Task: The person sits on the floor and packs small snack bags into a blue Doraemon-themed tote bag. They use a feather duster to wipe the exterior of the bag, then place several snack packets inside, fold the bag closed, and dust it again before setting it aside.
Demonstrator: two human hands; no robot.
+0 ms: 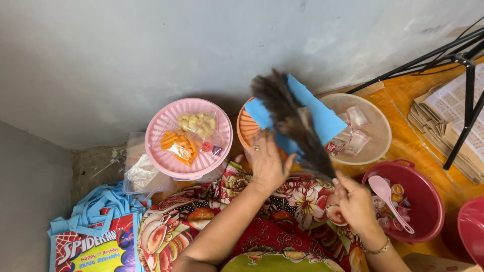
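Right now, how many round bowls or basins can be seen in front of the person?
5: pink basin at left, orange one behind the blue bag, clear one, maroon one, and a red one cut by the right edge.

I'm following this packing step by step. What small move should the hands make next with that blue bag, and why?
Probably bring the blue bag down toward the lap and spread its mouth. The left hand and right hand both grip it raised above the orange basket, and its mouth isn't visibly open.

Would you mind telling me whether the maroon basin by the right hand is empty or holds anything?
Not empty: the maroon basin holds a pink plastic spoon lying over small jelly cups, beside the right hand.
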